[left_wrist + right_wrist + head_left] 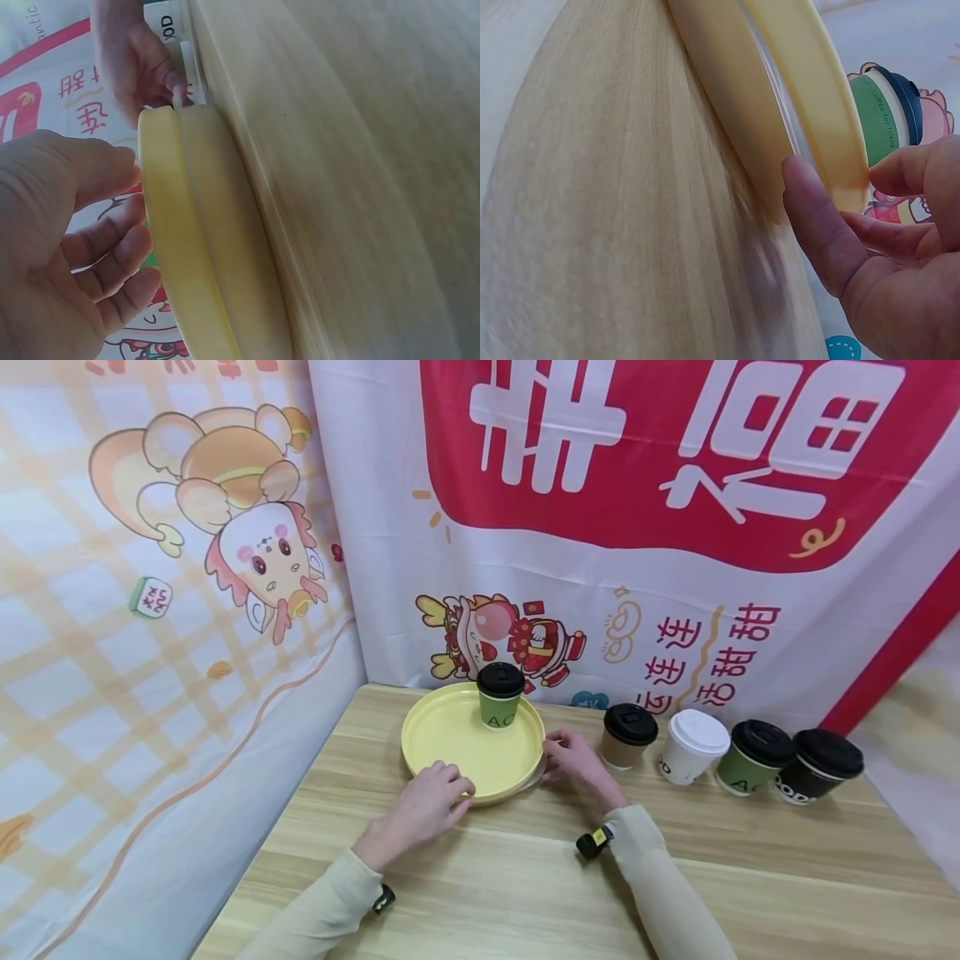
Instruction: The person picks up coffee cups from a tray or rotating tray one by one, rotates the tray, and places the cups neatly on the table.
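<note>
A round yellow tray [465, 747] sits on the table, and a green paper cup [498, 708] with a black lid stands upright at its back right. Both wrist views show a second round layer [731, 82] beneath the tray's rim, with a pale line between them. My right hand [573, 760] pinches the tray's right edge; in the right wrist view one digit lies against the outer wall and other fingertips [885, 176] meet the rim. At the near left edge, my left hand [427, 802] has loosely bent fingers [124, 244] beside the rim, gripping nothing.
To the right stands a row of lidded paper cups: brown [627, 739], white [692, 750], green [752, 762] and black [813, 768]. A printed cloth [375, 527] hangs behind the wooden table [510, 877], another [180, 710] along its left side.
</note>
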A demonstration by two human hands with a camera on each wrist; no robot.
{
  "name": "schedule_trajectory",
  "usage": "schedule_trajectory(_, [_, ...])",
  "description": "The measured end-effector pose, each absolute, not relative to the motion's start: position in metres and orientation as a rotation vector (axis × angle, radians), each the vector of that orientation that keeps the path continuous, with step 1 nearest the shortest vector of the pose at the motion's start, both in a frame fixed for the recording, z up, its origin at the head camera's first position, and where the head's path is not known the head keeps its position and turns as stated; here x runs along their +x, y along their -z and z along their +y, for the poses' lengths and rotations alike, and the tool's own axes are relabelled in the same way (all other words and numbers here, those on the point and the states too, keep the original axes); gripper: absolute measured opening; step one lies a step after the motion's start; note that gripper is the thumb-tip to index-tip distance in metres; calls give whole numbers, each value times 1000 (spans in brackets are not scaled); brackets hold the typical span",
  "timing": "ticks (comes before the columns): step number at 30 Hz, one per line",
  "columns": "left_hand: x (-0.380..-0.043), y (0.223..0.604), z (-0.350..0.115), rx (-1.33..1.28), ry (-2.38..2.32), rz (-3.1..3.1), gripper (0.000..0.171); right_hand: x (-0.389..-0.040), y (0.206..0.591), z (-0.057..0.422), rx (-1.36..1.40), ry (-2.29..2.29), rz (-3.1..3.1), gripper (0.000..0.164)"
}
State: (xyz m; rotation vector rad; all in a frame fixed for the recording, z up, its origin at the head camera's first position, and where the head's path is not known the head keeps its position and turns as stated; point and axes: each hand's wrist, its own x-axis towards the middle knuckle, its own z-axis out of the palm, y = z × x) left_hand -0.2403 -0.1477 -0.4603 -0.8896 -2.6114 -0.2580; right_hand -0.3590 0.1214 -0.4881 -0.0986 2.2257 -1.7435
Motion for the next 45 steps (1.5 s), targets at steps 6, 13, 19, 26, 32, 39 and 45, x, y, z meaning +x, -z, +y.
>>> schedule_trajectory(6, [-244, 461, -151, -885, 199, -2642, 9, -359, 489, 122, -88, 1766, 2192, 32])
schedule_trajectory(13, [-247, 459, -154, -882, 185, -2650, 4, -361, 491, 123, -97, 1789, 2172, 32])
schedule_trajectory(19, [-246, 457, -160, -884, 180, -2634, 4, -362, 491, 123, -92, 1792, 2168, 32])
schedule_trajectory(26, [-247, 453, -171, -867, 179, -2703, 5, -362, 492, 123, -75, 1816, 2141, 30])
schedule_trajectory(32, [-250, 449, -179, -855, 144, -2736, 4, -361, 492, 122, -83, 1829, 2137, 29])
schedule_trajectory(39, [-248, 440, -167, -857, 147, -2744, 14, -360, 489, 122, -80, 1809, 2152, 30])
schedule_trajectory(45, [-250, 440, -144, -867, 207, -2720, 25, -359, 487, 122, -88, 1781, 2164, 31])
